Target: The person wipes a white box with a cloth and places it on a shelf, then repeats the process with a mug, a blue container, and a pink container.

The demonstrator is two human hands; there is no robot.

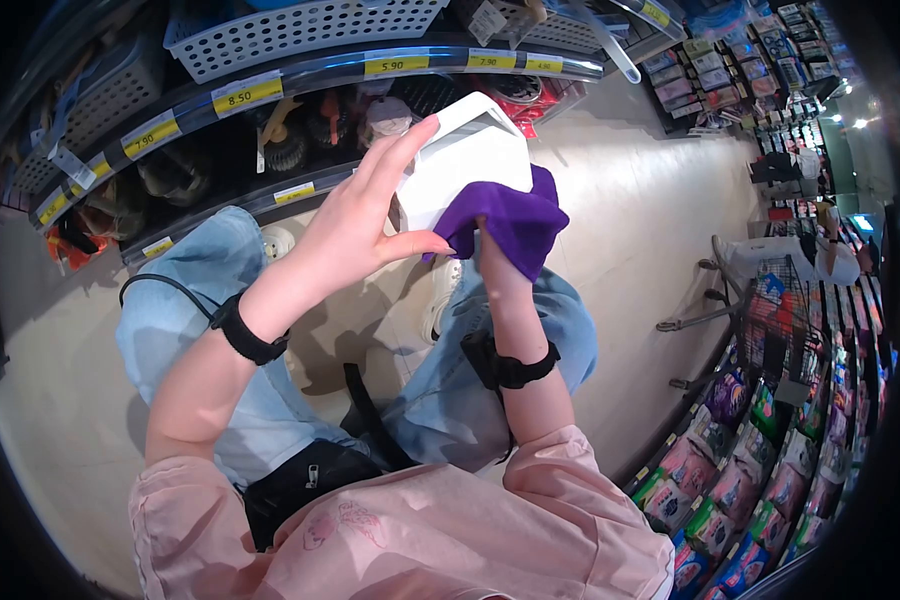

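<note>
Beyond white container point(470, 165), purple cloth point(515, 222) | shelf point(322, 81), perforated basket point(305, 38) | rightward: cart point(775, 345), packets point(690, 466)

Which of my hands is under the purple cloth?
Your right hand, mostly covered by the purple cloth; your left hand, holding the white object, is uncovered.

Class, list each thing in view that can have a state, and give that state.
White container: held off the shelf
Purple cloth: crumpled, draped over the right hand
Left hand: gripping the container
Right hand: mostly covered, finger pose hidden
Left wristband: fastened
Right wristband: fastened
Perforated basket: standing on the shelf
Waist bag: worn
</note>
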